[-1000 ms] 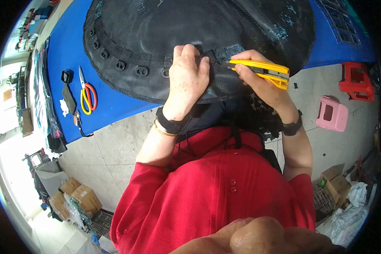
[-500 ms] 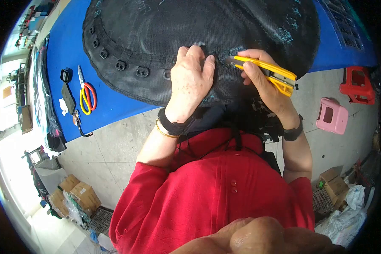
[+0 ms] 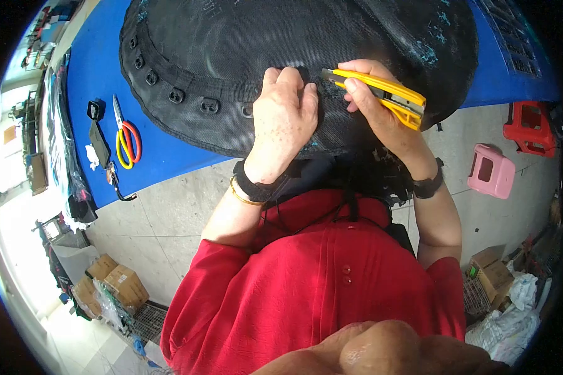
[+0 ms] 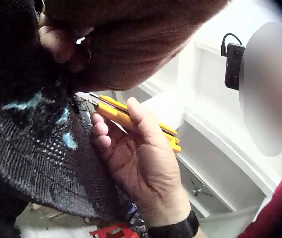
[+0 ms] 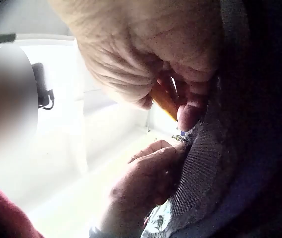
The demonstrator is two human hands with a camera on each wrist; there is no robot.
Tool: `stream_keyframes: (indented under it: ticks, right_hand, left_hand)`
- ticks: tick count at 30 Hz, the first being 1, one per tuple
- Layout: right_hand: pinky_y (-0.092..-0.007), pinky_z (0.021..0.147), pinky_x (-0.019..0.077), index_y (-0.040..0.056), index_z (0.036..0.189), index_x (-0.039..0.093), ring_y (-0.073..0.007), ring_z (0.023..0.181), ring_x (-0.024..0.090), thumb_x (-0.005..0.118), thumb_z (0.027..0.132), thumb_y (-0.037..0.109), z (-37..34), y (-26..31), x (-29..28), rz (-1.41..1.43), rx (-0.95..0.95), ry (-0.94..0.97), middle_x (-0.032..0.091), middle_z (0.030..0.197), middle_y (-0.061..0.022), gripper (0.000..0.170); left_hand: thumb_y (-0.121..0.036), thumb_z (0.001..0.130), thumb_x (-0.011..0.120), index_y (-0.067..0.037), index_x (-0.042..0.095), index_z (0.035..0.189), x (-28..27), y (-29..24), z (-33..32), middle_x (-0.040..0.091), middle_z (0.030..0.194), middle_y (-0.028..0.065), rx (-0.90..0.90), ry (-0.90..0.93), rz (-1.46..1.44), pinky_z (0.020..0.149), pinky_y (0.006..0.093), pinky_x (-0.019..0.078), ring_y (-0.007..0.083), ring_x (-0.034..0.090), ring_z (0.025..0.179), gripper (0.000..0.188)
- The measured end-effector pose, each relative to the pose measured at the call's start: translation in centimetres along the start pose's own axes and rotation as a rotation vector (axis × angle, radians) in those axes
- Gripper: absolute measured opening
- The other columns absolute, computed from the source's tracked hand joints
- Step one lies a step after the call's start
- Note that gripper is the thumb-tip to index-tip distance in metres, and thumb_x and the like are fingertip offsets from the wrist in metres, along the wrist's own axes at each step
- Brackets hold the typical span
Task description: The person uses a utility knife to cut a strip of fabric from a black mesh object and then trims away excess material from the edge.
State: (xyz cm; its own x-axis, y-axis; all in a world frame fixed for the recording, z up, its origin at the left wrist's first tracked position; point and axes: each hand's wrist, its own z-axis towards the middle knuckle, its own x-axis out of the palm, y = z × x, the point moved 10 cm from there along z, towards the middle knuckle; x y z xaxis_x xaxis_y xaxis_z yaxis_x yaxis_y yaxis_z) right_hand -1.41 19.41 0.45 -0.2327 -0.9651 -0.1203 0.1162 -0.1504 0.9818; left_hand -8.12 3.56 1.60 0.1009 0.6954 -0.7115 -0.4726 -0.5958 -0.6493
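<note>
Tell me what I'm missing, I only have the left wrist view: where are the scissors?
Observer: The scissors lie on the blue table, left of the mesh, blades pointing away from the person.
Operator: What's along the mesh's rim on that side?
Observer: A row of black fittings, running toward the left hand.
Operator: And next to the red stool?
Observer: A pink stool, on the floor.

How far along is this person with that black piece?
Black fittings already look attached along its edge. Now the right hand holds yellow snips near the left hand, which grips the black mesh. Blue-green tufts dot the mesh, so trimming probably remains.
</note>
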Motion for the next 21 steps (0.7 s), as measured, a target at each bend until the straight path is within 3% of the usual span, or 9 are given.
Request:
stream_keyframes:
  ticks: [7,18,21]
  right_hand:
    - [-0.0257,0.083,0.0538,0.0037,0.124,0.064,-0.0095,0.092,0.063,0.063,0.106,0.022,0.0,0.2,-0.2,-0.071,-0.063,0.045,0.066,0.109,-0.0028,0.025]
    - [-0.0295,0.089,0.0529,0.0029,0.118,0.064,-0.0132,0.097,0.065,0.064,0.105,0.024,-1.1,0.0,-0.7,-0.099,-0.006,0.119,0.067,0.106,-0.0050,0.025]
    - [-0.0300,0.090,0.0528,0.0026,0.117,0.065,-0.0151,0.098,0.066,0.063,0.105,0.023,-1.5,1.1,-0.9,-0.136,-0.033,0.114,0.068,0.106,-0.0061,0.024]
  left_hand:
    - [-0.017,0.091,0.075,-0.002,0.060,0.091,0.1,0.2,0.0,0.060,0.086,0.0174,-0.018,0.001,-0.003,0.070,0.0465,0.0525,0.0395,0.064,0.078,0.021]
    - [-0.017,0.091,0.075,-0.002,0.061,0.090,0.1,0.4,-0.1,0.061,0.087,0.0178,-0.025,-0.012,0.009,0.070,0.0469,0.0529,0.0391,0.065,0.077,0.020]
    - [-0.010,0.091,0.071,0.000,0.059,0.091,0.1,-0.3,-0.1,0.059,0.088,0.0203,0.047,-0.021,0.032,0.067,0.0484,0.0555,0.0411,0.066,0.075,0.016]
